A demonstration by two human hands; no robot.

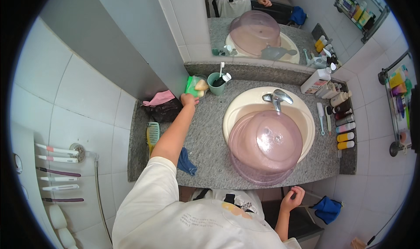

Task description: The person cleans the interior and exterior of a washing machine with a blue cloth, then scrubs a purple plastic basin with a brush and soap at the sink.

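Note:
My left hand (189, 100) reaches to the back left corner of the grey stone counter, at a green soap packet or sponge (190, 86) beside a clear dish with pale soap pieces (201, 85); whether the fingers grip anything is hidden. A green cup (216, 88) with a toothbrush and a white-capped tube stands just right of it. My right hand (293, 199) hangs below the counter's front edge, fingers loosely curled, nothing visible in it. A translucent pink plastic basin (265, 147) lies upside down over the cream washbasin (236, 107), under the chrome faucet (278, 98).
Bottles (316, 81) line the counter's right side, near two brushes (320, 117). At left are a black bag (164, 110) with pink cloth, a hairbrush (153, 134) and blue cloth (187, 162). A mirror (223, 29) rises behind; a shelf (395, 107) hangs at right.

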